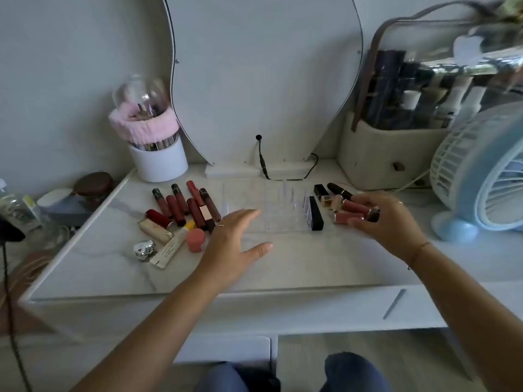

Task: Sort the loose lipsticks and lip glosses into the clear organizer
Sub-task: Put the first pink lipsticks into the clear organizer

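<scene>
Head view: right hand (387, 219) closes on a pink gloss (348, 217) right of the organizer (271, 210); left hand (235, 244) hovers spread, empty. Next, slotting it upright.

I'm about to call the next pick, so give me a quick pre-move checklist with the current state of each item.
1. Clear organizer sits between both hands, reachable: ok.
2. Organizer slots free: cannot tell, the clear walls are blurred; a black lipstick stands at its right end.
3. Left hand free to steady the organizer: ok, open and holding nothing.
4. Right hand grip secure: cannot tell, its fingers rest over the pink glosses without clearly closing.
5. Left pile of dark red glosses unsorted: not ok, all lying on the table.
</scene>
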